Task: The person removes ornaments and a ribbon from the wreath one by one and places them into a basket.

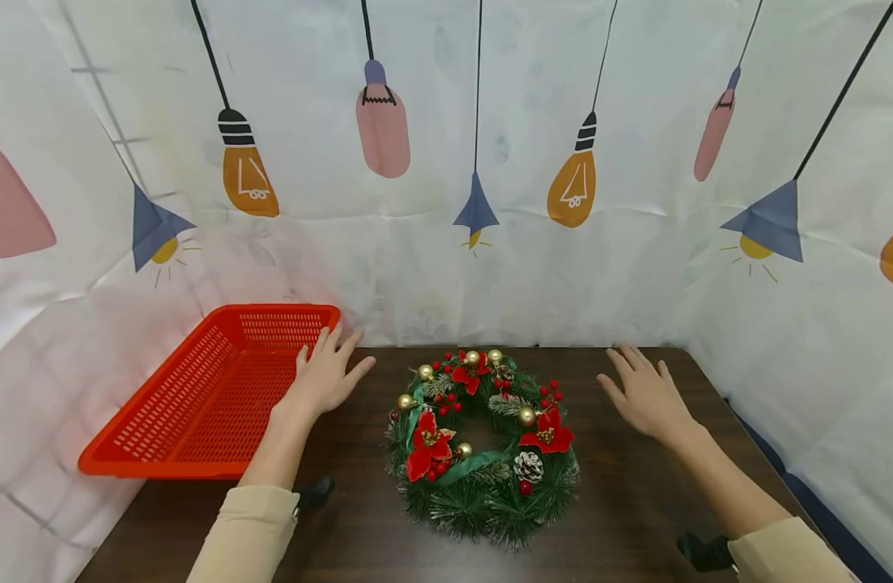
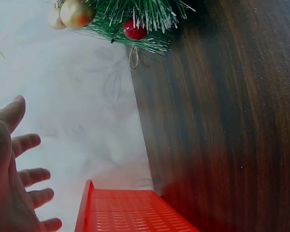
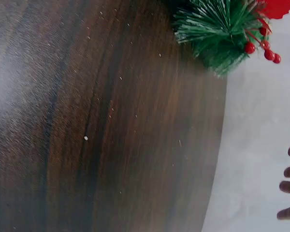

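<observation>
Two hands flat-fingered, holding nothing | left hand beside red basket | right hand right of wreath | dark bench

Wreath — cropped at frame edge

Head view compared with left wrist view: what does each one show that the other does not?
Only the head view shows the whole wreath, the right hand open beside it, and the backdrop's printed lamps. Only the left wrist view shows a small loop of string under the wreath's edge, and the left hand's fingers spread from the palm side. Both show the red basket, the dark wooden table and the left hand holding nothing.
</observation>
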{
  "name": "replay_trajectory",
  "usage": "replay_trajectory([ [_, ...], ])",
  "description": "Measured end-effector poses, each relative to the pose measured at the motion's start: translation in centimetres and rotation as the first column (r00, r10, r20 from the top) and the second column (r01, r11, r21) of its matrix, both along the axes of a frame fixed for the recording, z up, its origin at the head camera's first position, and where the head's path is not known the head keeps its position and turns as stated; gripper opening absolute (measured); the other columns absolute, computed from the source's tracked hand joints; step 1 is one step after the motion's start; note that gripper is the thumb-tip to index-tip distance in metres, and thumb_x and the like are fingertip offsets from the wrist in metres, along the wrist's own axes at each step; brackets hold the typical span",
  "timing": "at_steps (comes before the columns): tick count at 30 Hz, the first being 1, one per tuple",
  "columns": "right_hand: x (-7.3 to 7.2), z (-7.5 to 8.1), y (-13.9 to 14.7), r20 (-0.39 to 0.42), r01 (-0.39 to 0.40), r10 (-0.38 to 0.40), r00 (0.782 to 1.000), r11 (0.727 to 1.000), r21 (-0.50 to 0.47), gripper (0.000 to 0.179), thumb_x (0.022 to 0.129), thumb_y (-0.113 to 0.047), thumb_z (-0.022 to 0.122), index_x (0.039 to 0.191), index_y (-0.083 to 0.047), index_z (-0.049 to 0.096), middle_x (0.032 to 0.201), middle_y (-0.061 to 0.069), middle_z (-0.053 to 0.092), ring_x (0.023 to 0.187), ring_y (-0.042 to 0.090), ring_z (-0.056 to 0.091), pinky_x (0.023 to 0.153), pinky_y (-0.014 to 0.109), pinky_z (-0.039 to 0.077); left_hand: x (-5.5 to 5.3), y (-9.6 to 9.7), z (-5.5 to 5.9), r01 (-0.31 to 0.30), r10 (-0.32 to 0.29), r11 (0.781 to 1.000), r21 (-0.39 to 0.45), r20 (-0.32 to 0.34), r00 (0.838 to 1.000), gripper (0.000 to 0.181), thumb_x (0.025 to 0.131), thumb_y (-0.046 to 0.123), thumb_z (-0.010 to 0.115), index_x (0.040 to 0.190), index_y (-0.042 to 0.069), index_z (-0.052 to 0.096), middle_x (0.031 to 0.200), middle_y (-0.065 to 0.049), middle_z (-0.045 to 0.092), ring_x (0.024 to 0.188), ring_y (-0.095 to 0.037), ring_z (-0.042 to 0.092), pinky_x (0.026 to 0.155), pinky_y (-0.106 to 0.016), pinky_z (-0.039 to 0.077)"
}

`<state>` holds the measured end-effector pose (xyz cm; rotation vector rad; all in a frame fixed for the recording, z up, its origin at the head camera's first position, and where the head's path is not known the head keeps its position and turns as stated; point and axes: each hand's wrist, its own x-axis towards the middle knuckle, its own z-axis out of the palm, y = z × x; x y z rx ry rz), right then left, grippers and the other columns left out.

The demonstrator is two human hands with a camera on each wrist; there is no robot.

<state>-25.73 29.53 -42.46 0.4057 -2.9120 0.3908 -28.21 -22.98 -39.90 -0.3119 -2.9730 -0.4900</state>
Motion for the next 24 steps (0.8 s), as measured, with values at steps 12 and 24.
replay_trajectory([
  [12,2.3,-0.4,-2.6,-0.165,-0.094,0.086,0.983,0.995,-0.04,0.044,0.107,-0.03,0.058,0.134,0.005,0.06,0.131,0.025,0.062,0.121,0.045,0.058,0.097,0.06,0.048,1.9,1.5,-1.0,0.103,-0.099,0.995,0.017,-0.169,0.981,0.042,0.102,0.032,0.065,0.137,0.008,0.062,0.152,-0.028,0.04,0.14,-0.048,0.034,0.105,-0.072,0.024],
  [24,5.3,-0.4,-6.3,-0.211,-0.185,0.164,0.964,0.979,-0.088,0.041,0.104,-0.027,0.064,0.136,-0.001,0.063,0.138,0.02,0.059,0.126,0.039,0.057,0.095,0.056,0.051,4.2,4.6,-1.5,0.269,-0.217,0.953,0.143,-0.298,0.929,0.022,0.097,0.02,0.074,0.117,0.011,0.073,0.129,-0.015,0.06,0.119,-0.038,0.056,0.1,-0.066,0.037],
])
